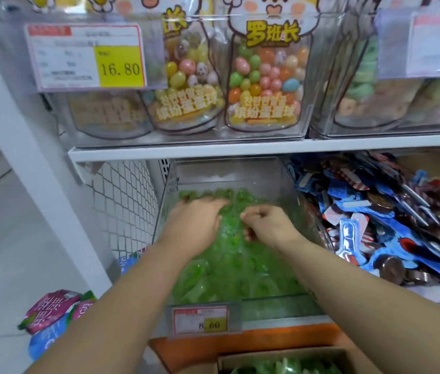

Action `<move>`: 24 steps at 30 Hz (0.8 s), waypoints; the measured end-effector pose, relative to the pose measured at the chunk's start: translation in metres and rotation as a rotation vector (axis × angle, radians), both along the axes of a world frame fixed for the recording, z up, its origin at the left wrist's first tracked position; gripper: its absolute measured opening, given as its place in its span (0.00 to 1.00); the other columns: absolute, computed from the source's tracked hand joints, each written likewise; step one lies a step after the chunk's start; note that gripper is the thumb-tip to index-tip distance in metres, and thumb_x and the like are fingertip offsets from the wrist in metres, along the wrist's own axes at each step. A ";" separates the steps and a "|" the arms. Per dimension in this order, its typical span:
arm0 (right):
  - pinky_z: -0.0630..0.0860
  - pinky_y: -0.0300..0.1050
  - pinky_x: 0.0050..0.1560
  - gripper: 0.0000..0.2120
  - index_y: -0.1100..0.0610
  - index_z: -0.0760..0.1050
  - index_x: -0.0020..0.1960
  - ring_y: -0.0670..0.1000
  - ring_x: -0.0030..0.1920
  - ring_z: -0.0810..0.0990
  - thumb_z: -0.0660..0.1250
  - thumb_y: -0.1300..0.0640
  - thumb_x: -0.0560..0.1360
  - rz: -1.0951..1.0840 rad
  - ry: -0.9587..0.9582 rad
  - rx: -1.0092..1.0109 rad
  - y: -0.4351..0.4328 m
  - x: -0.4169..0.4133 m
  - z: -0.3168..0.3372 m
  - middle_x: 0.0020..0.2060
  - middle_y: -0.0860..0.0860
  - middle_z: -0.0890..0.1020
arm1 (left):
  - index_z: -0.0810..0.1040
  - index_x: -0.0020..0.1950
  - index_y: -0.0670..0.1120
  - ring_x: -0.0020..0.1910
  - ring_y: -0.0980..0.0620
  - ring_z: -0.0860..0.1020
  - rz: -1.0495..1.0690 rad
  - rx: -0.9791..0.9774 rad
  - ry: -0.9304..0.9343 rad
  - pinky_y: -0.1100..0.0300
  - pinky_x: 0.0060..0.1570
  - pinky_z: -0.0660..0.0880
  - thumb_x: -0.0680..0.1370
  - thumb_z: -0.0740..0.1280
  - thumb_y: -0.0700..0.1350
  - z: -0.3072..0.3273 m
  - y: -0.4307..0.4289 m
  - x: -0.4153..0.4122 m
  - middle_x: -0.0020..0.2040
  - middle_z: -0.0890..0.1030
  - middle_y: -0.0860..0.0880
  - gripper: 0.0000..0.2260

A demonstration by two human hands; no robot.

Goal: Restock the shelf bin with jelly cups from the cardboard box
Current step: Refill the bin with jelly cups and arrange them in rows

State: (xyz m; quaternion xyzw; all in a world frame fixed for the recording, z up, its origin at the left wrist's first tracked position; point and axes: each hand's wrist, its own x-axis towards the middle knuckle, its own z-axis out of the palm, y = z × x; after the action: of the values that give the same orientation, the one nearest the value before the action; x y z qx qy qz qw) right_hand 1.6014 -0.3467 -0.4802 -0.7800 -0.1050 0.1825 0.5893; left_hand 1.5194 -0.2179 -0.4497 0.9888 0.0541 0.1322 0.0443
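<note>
A clear plastic shelf bin (281, 179) on the lower shelf holds a heap of green jelly cups (229, 268). Both my hands are inside the bin, on top of the heap near its back. My left hand (194, 225) lies flat, palm down, with its fingers spread over the cups. My right hand (267, 225) is curled, its fingers bent down into the cups; whether it grips one is hidden. The cardboard box (283, 359) sits at the bottom edge, below the shelf, with more green cups showing inside.
A price tag (201, 319) hangs on the bin's front. To the right lies a bin of blue and red wrapped snacks (380, 222). The shelf above (213, 151) carries clear bins of coloured candy bags. Snack bags (51, 314) lie on the floor at left.
</note>
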 end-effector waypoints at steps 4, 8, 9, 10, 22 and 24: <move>0.70 0.29 0.37 0.03 0.55 0.81 0.45 0.39 0.34 0.74 0.68 0.57 0.74 0.569 -0.390 -0.434 -0.012 -0.045 0.024 0.35 0.43 0.77 | 0.72 0.67 0.57 0.59 0.53 0.76 -0.051 0.011 -0.132 0.57 0.65 0.63 0.80 0.59 0.47 0.010 0.005 -0.048 0.63 0.77 0.58 0.15; 0.75 0.43 0.48 0.09 0.51 0.79 0.45 0.48 0.43 0.76 0.71 0.46 0.71 0.634 -0.450 -0.607 -0.001 -0.074 0.027 0.38 0.44 0.76 | 0.82 0.54 0.51 0.45 0.51 0.82 -0.090 0.049 -0.225 0.52 0.57 0.72 0.73 0.71 0.41 0.006 0.006 -0.076 0.48 0.84 0.54 0.12; 0.75 0.44 0.47 0.10 0.50 0.79 0.44 0.48 0.42 0.75 0.72 0.44 0.70 0.629 -0.435 -0.615 0.003 -0.078 0.027 0.36 0.44 0.76 | 0.83 0.51 0.51 0.41 0.51 0.82 -0.100 0.050 -0.250 0.51 0.54 0.74 0.70 0.74 0.39 0.005 0.007 -0.081 0.44 0.84 0.54 0.12; 0.75 0.44 0.45 0.11 0.50 0.79 0.43 0.47 0.41 0.76 0.72 0.43 0.69 0.634 -0.414 -0.613 0.006 -0.080 0.027 0.35 0.44 0.76 | 0.83 0.49 0.51 0.38 0.51 0.82 -0.104 0.046 -0.267 0.51 0.52 0.75 0.68 0.75 0.38 0.003 0.008 -0.084 0.42 0.84 0.54 0.13; 0.78 0.43 0.46 0.07 0.58 0.82 0.37 0.45 0.33 0.77 0.72 0.55 0.70 0.584 -0.254 -0.518 0.001 -0.086 0.034 0.34 0.53 0.83 | 0.82 0.49 0.52 0.39 0.52 0.81 -0.097 -0.018 -0.257 0.56 0.48 0.74 0.74 0.64 0.45 0.004 0.008 -0.104 0.44 0.84 0.56 0.09; 0.78 0.43 0.44 0.04 0.56 0.81 0.36 0.45 0.31 0.76 0.73 0.61 0.68 0.548 -0.180 -0.481 -0.004 -0.086 0.031 0.31 0.51 0.81 | 0.82 0.51 0.51 0.42 0.51 0.82 -0.096 -0.046 -0.251 0.56 0.48 0.74 0.76 0.65 0.44 0.007 0.004 -0.104 0.46 0.84 0.56 0.08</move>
State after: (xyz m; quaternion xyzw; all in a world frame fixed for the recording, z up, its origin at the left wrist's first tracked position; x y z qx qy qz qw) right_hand 1.5149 -0.3512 -0.4490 -0.8520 -0.3155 0.2836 0.3069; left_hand 1.4155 -0.2140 -0.4425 0.9646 0.0036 0.2513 0.0798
